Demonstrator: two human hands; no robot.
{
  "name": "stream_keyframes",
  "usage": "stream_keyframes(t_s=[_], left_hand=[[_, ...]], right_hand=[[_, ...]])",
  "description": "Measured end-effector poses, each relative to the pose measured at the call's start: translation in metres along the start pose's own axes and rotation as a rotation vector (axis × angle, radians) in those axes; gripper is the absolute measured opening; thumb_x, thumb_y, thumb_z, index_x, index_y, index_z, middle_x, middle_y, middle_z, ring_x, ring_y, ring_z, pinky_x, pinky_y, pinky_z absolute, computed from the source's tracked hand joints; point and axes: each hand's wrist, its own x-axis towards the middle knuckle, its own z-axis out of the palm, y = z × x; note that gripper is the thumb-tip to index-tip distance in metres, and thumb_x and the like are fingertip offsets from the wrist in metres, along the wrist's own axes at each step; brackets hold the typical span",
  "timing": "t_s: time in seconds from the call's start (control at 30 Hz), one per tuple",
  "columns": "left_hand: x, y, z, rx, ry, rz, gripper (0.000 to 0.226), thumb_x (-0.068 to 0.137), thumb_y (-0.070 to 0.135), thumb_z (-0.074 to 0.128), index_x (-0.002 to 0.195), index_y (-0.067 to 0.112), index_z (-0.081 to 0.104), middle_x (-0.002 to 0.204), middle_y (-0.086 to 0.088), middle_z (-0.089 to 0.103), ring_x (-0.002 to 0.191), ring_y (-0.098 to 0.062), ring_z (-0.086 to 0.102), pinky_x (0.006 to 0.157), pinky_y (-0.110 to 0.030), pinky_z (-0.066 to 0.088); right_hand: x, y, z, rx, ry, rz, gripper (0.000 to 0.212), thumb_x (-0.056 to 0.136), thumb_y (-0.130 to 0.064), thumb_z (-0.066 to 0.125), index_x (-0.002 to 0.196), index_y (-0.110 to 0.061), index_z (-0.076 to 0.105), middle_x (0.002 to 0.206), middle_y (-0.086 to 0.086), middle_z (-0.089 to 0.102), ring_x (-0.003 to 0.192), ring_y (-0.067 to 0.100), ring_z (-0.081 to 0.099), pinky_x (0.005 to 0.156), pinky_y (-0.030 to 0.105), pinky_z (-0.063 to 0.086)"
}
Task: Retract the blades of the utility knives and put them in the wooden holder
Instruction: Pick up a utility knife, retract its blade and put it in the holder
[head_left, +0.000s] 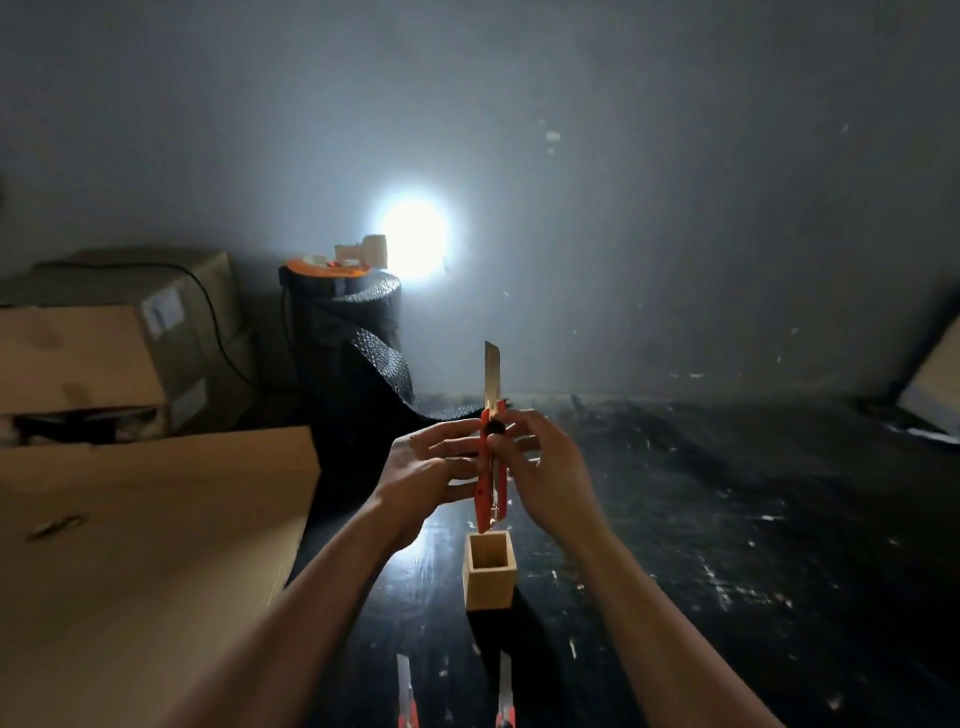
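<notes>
3 utility knives (blades out), 1 wooden holder, 2 hands

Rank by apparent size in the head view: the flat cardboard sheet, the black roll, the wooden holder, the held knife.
1. flat cardboard sheet
2. black roll
3. and 4. wooden holder, held knife: unsure; the knife looks longer, the holder bulkier.
</notes>
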Motion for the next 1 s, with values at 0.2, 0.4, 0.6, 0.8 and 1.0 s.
stream_keyframes(t_s=[0.2,0.4,0.6,0.8,1.0], left_hand=[[0.008,0.017,-0.009,-0.053,-0.014,0.043,0.037,0.088,-0.011,0.067,0.116,0.013,0.077,0.112,-0.015,0.08,0.101,-0.038,0.078,0.091,-0.051,0.06],[0.017,0.032,-0.012,-0.144,-0.021,0.014,0.043,0.086,-0.014,0.066,0.121,0.008,0.074,0.114,-0.017,0.079,0.105,-0.036,0.076,0.094,-0.049,0.058],[0.017,0.047,-0.003,-0.121,-0.03,0.068,0.04,0.087,-0.015,0.065,0.118,0.008,0.073,0.104,-0.016,0.081,0.087,-0.032,0.081,0.071,-0.038,0.066],[0.019,0.053,0.007,-0.064,-0.012,0.103,0.045,0.084,-0.015,0.069,0.123,0.006,0.072,0.106,-0.016,0.081,0.09,-0.035,0.08,0.076,-0.039,0.067],[0.019,0.055,0.013,-0.033,0.01,0.125,0.042,0.085,-0.009,0.073,0.123,0.01,0.074,0.108,-0.012,0.081,0.094,-0.034,0.08,0.087,-0.048,0.063]], right_hand=[[0.007,-0.013,-0.005,0.001,-0.061,-0.019,0.014,0.096,-0.029,0.066,0.105,-0.02,0.072,0.108,-0.007,0.072,0.097,0.011,0.069,0.086,0.025,0.058],[0.003,-0.017,-0.008,0.003,-0.094,-0.055,0.009,0.092,-0.028,0.071,0.099,-0.026,0.077,0.097,-0.019,0.07,0.091,-0.002,0.068,0.078,0.01,0.052],[-0.005,-0.025,-0.009,0.091,-0.046,-0.025,0.012,0.09,-0.027,0.074,0.097,-0.035,0.069,0.097,-0.025,0.067,0.091,-0.015,0.064,0.073,0.007,0.052],[-0.013,-0.027,-0.013,0.121,0.024,-0.024,0.017,0.084,-0.024,0.08,0.092,-0.035,0.069,0.094,-0.022,0.069,0.089,-0.015,0.064,0.07,0.001,0.048],[-0.014,-0.031,-0.022,0.175,0.032,-0.037,0.022,0.087,-0.024,0.077,0.105,-0.034,0.071,0.104,-0.017,0.073,0.096,-0.009,0.066,0.072,0.001,0.049]])
